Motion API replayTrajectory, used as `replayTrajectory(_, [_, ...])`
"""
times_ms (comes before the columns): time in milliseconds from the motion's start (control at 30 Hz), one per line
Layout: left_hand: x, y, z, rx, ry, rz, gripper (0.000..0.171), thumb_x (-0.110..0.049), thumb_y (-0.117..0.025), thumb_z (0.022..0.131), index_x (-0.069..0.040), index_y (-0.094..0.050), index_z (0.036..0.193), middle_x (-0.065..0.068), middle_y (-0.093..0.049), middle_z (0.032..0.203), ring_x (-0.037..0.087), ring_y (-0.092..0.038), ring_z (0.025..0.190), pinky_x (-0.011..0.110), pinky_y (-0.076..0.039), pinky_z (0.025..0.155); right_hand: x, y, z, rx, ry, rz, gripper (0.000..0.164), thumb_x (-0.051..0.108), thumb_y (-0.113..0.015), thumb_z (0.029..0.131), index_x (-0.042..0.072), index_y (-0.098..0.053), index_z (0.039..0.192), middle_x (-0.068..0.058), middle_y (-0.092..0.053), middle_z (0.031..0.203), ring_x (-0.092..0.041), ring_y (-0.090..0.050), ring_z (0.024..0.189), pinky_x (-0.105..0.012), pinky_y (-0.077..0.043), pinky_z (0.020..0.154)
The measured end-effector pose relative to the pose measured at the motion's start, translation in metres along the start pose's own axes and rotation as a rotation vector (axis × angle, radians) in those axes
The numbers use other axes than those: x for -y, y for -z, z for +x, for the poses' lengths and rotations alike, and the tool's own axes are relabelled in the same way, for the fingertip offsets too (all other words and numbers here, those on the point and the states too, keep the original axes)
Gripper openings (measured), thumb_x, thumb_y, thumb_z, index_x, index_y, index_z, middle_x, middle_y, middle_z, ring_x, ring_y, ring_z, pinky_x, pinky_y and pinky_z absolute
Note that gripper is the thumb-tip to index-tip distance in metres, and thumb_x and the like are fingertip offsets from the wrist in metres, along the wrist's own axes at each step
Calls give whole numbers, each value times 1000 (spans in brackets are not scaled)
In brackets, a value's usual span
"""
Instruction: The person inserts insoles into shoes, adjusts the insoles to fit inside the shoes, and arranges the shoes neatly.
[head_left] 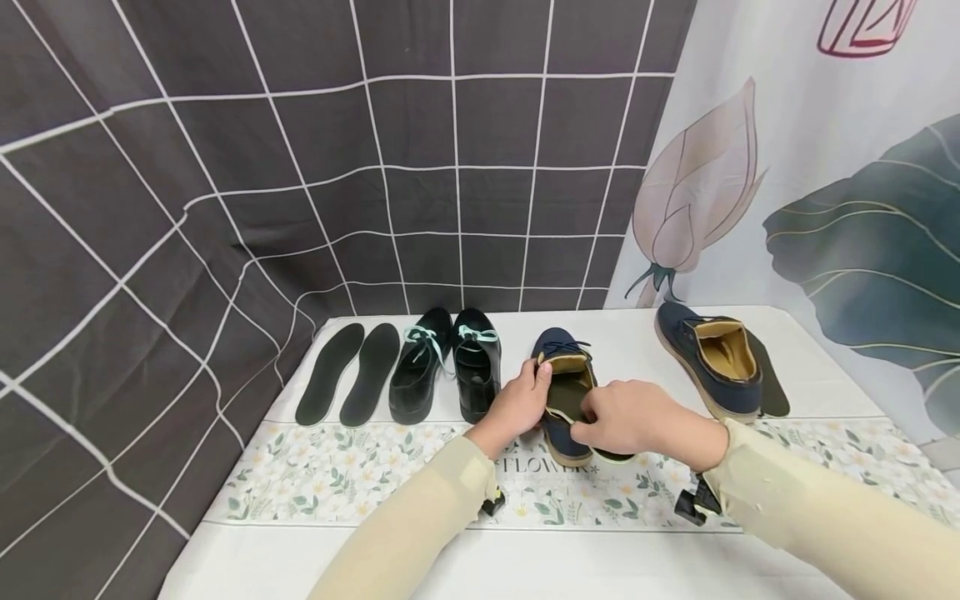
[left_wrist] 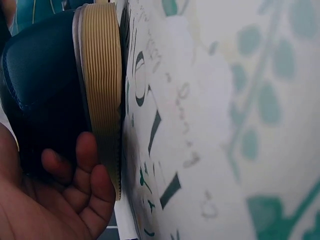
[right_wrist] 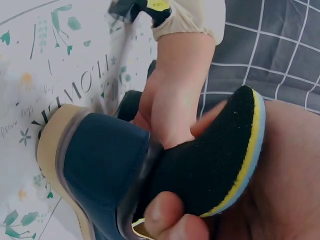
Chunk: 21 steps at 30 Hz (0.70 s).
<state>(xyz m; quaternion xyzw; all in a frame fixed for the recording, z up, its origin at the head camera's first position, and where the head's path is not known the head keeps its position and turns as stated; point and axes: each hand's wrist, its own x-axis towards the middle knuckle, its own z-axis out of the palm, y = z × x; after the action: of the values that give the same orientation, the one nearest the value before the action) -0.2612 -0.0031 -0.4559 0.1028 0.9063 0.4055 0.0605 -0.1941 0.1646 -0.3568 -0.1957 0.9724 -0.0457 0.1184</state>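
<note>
A navy lace-up shoe [head_left: 557, 340] with a tan sole stands in the middle of the table, toe pointing away from me. My left hand [head_left: 519, 400] grips its left side, thumb at the opening. In the left wrist view, curled fingers [left_wrist: 87, 175] lie against the dark upper [left_wrist: 47, 85]. A dark insole [right_wrist: 215, 150] with a yellow and light blue edge is partly inside that shoe, its heel end raised out over the back. My right hand [head_left: 637, 423] pinches this heel end. The insole's front part is hidden inside the shoe.
A second navy shoe [head_left: 693, 346] stands at the right, with a dark insole [head_left: 772, 387] beside it. On the left are a pair of black shoes [head_left: 412, 379] with mint laces and two dark insoles [head_left: 330, 375]. A dark grid-patterned curtain [head_left: 480, 208] hangs behind the table.
</note>
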Motion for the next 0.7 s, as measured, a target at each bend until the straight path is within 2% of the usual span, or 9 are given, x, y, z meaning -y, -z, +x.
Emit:
replayTrajectory(167, [-1, 1, 0, 13, 7, 3, 72, -61, -15, 104, -15, -32, 156, 16, -65, 128, 27, -66, 103, 43, -50, 89, 0, -1, 6, -38, 22, 59, 37, 29, -61, 89, 23, -53, 54, 9, -42, 48, -13, -45, 44, -28, -29, 45])
replayTrajectory(300, [0, 2, 0, 29, 20, -9, 72, -62, -16, 104, -16, -31, 157, 13, -70, 104, 23, -67, 84, 39, -51, 81, 1, -2, 13, -65, 40, 90, 40, 26, -63, 89, 22, -52, 51, 10, -40, 45, -12, -42, 41, -27, -29, 43])
replayTrajectory(367, [0, 2, 0, 40, 23, -21, 72, -63, -15, 103, -17, -30, 157, 9, -67, 88, 21, -64, 72, 37, -50, 75, 2, -3, 17, -79, 47, 101, 41, 25, -63, 89, 22, -49, 50, 11, -38, 44, -11, -40, 40, -27, -28, 43])
replayTrajectory(433, [1, 2, 0, 48, 24, -31, 73, -64, -15, 103, -17, -29, 157, 6, -63, 80, 20, -61, 64, 35, -49, 71, 2, -5, 21, -91, 50, 108, 43, 23, -62, 89, 22, -46, 49, 10, -35, 43, -11, -37, 39, -27, -27, 43])
replayTrajectory(533, [1, 2, 0, 48, 22, -32, 72, -63, -16, 103, -17, -29, 157, 5, -62, 78, 19, -59, 61, 34, -48, 67, 1, -8, 28, -100, 40, 110, 45, 23, -61, 90, 22, -43, 49, 10, -33, 44, -11, -35, 39, -26, -26, 43])
replayTrajectory(700, [1, 2, -2, 47, 3, -45, 71, -62, -16, 104, -16, -29, 157, 5, -62, 80, 18, -59, 60, 34, -48, 68, 0, -15, 35, -135, -4, 85, 45, 24, -62, 90, 22, -44, 49, 9, -35, 44, -12, -38, 40, -27, -28, 42])
